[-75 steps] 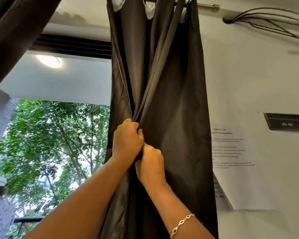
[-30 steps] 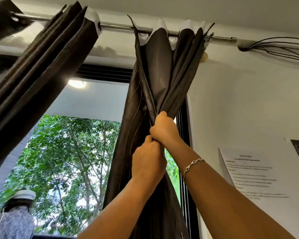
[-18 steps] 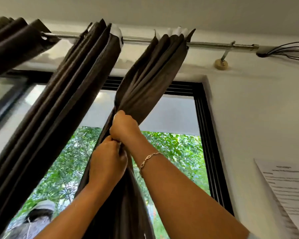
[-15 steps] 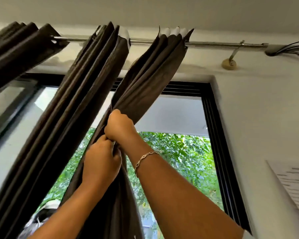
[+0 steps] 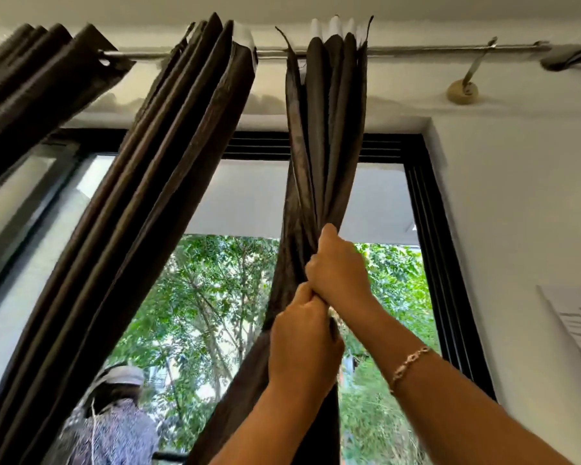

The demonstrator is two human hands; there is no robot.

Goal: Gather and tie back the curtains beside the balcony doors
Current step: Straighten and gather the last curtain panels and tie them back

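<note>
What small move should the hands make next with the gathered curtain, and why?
Probably slide the curtain right along the rod toward the bracket: right hand and left hand grip it gathered tight, yet it hangs well left of the door frame; no tie shows.

Dark brown curtain (image 5: pixel 319 156) twisted tight at the grip, pleats fanning above. Second curtain (image 5: pixel 155 182) hangs pleated, off left.

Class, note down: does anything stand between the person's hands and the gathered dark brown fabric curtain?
Nothing visible does. The right hand and the left hand below it both grip the gathered dark brown fabric curtain directly.
</note>
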